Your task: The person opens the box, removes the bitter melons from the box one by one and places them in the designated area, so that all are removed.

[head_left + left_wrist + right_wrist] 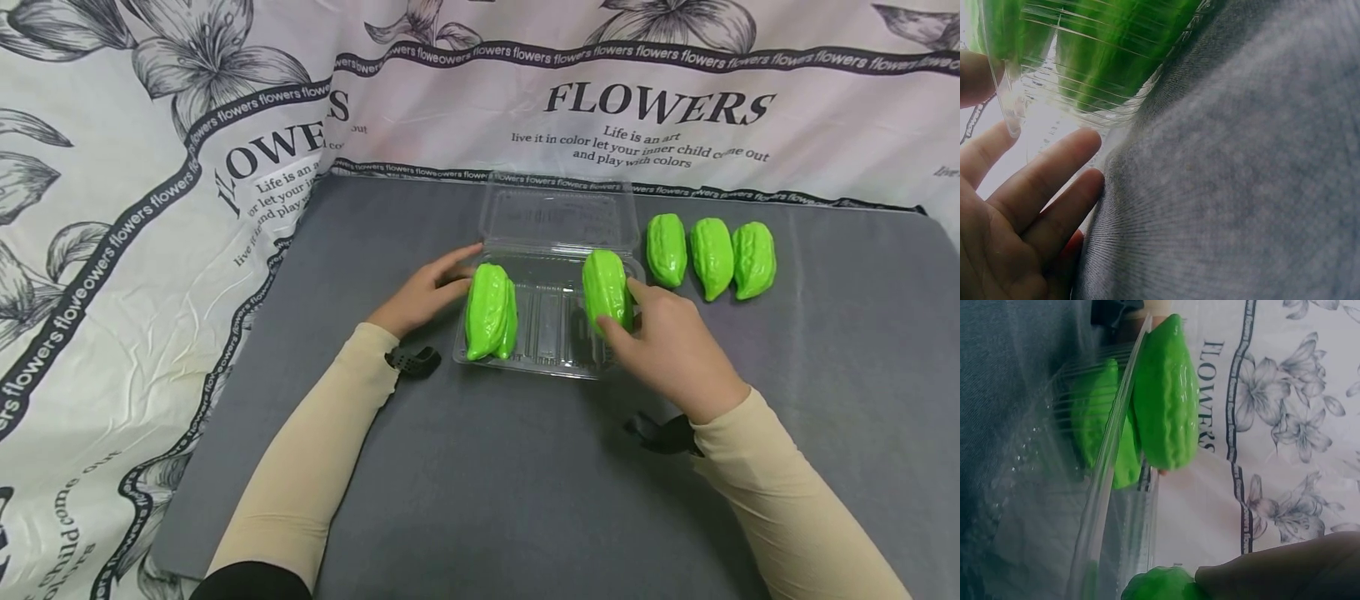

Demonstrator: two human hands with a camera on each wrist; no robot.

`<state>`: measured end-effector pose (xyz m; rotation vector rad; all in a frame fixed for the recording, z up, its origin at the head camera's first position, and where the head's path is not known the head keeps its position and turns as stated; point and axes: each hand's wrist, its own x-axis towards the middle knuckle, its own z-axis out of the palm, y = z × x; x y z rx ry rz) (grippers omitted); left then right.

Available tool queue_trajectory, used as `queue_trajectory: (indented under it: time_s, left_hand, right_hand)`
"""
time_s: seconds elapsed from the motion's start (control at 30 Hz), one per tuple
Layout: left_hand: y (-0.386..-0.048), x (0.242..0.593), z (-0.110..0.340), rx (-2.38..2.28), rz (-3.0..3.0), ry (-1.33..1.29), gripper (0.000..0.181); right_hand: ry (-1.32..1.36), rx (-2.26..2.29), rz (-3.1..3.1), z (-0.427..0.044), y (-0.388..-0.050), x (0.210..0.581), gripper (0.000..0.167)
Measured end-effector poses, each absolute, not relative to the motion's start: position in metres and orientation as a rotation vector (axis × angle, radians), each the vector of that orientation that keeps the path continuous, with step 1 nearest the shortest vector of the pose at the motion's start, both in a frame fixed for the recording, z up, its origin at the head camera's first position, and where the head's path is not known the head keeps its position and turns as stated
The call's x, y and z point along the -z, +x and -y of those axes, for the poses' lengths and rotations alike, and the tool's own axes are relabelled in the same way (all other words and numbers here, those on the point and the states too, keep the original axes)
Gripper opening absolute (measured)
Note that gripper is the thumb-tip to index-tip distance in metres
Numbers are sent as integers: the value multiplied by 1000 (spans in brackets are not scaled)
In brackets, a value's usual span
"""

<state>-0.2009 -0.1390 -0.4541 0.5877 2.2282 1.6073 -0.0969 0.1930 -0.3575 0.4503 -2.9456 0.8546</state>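
A clear plastic clamshell box (551,312) lies with its lid folded back on the grey table. Two glossy, ridged green bitter melons (487,312) fill its left side, one leaning over the other. My right hand (671,346) grips another bitter melon (606,287) between thumb and fingers, above the box's right side; in the right wrist view only the end of that melon (1163,584) shows, beside the thumb. At the box's left edge my left hand (423,296) pinches the rim. In the left wrist view, thumb and index finger lie either side of the clear wall (1010,109), the other fingers extended.
Three more bitter melons (711,257) lie in a row on the table (480,483), right of the box. Behind the opened lid (558,217) hangs a white floral cloth (450,108), which also runs along the left side.
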Motion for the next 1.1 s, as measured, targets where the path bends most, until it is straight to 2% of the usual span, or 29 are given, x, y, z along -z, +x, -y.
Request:
queue_trajectory:
  time_s: [0.2,0.3,0.43,0.53,0.6,0.9,1.1]
  left_hand:
    - [-201,454,139,-1595,-2256,597,60]
    - [-201,453,139,-1598,-2259,599,60]
    - [-201,452,139,-1593,-2262,592,59]
    - [-201,452,139,-1586,-2262,590,59]
    - [-201,452,139,-1588,-2258,588,59]
    - [-200,453,140,-1608,-2248,590,59]
    - [-200,453,140,-1607,-2247,603,59]
  right_hand:
    - [387,-834,2935,-206,-91,355,23]
    - [347,-819,2936,-214,-89,353,20]
    - [307,-804,2940,-224,-88,353,36]
    - [283,-804,2950,-230,-87,351,23]
    - [265,-806,2953,-233,-87,350,19]
    - [213,-712,3010,-246,-87,346,28]
    - [213,-683,3057,-251,-87,348,24]
